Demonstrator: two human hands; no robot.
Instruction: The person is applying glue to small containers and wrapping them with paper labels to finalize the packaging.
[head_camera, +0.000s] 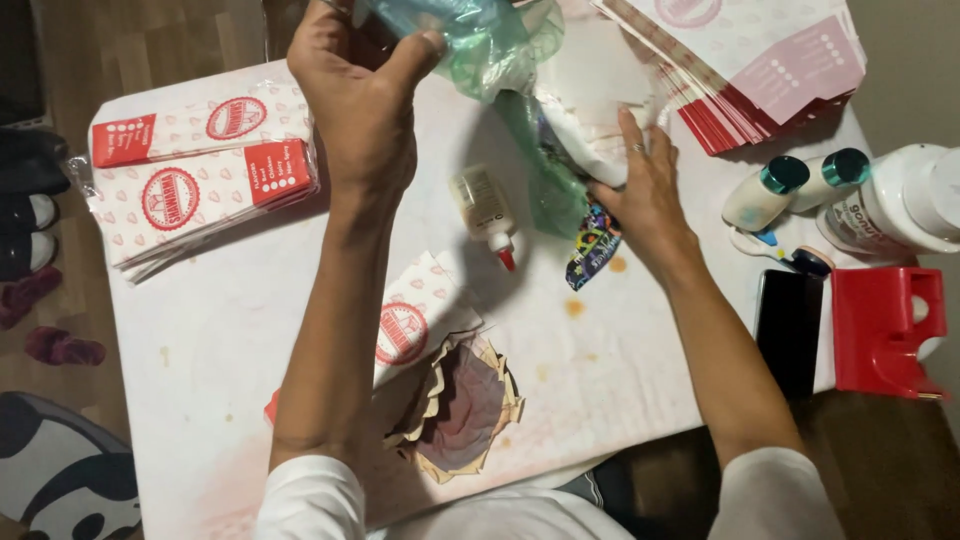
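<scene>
Left hand pinches a green bag at 12 o'clock; right hand lies open, flat on a white bundle, glue bottle between them.

Home worktable — shoes alongside

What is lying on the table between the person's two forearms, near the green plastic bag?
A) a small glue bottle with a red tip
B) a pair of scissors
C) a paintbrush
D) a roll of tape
A: a small glue bottle with a red tip lies on its side on the table, between the left hand, which pinches the green plastic bag, and the right hand.
</scene>
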